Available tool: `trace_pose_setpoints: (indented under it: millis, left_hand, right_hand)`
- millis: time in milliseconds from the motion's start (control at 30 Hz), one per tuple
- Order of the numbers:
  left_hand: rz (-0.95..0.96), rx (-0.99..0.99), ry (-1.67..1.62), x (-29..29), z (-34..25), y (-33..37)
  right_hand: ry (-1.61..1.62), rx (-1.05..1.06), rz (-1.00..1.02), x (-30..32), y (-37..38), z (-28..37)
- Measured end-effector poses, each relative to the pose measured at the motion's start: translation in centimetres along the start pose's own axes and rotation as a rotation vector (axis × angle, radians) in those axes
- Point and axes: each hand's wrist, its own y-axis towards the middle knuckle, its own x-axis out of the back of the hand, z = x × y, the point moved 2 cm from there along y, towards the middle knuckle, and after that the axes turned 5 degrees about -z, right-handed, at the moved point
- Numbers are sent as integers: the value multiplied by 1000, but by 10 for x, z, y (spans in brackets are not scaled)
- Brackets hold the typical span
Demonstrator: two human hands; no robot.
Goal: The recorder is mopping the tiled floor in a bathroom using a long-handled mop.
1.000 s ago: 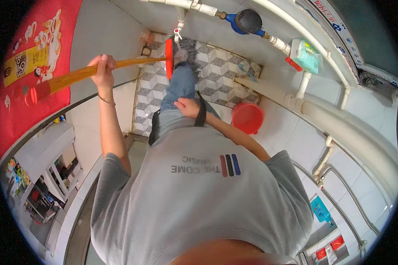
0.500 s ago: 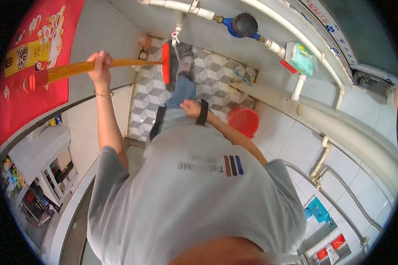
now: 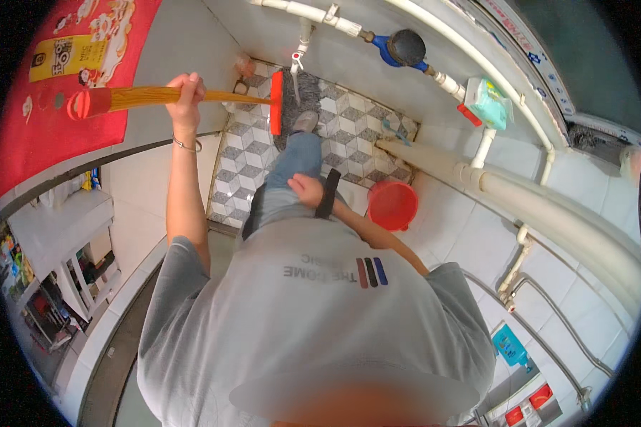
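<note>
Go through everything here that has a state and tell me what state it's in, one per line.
Left hand: closed around the mop's wooden handle.
Right hand: resting on the thigh, holding nothing.
Mop: held up, its red head over the patterned floor tiles.
Red bucket: upright on the floor, contents unclear.
Grey floor mat: lying flat by the wall.

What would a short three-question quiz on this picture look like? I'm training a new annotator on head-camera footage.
1. True or false: the left hand grips the wooden mop handle.
2. Which thing stands on the floor beside the big pipe? A) red bucket B) green basin C) white stool
3. What colour is the mop head on the patterned tiled floor?

Key: 1 true. 2 A. 3 red; the right hand rests near the person's waist, off the handle, beside a black strap.
</note>
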Motion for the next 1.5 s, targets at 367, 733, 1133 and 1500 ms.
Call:
trace_pose_setpoints:
  millis: [367,733,1133,1500]
  left_hand:
    - [37,8,112,-31,1,-15]
    - [508,-10,384,-195,4,-64]
    - [250,71,-96,-33,-181,63]
    - [201,24,431,50,-49,-39]
  right_hand:
    - [-227,144,309,24,-5,-85]
    - [-411,-165,-283,145,-30,-59]
    - [163,-460,-212,62,-63,-57]
    - [-472,-470,77,-13,-40,-2]
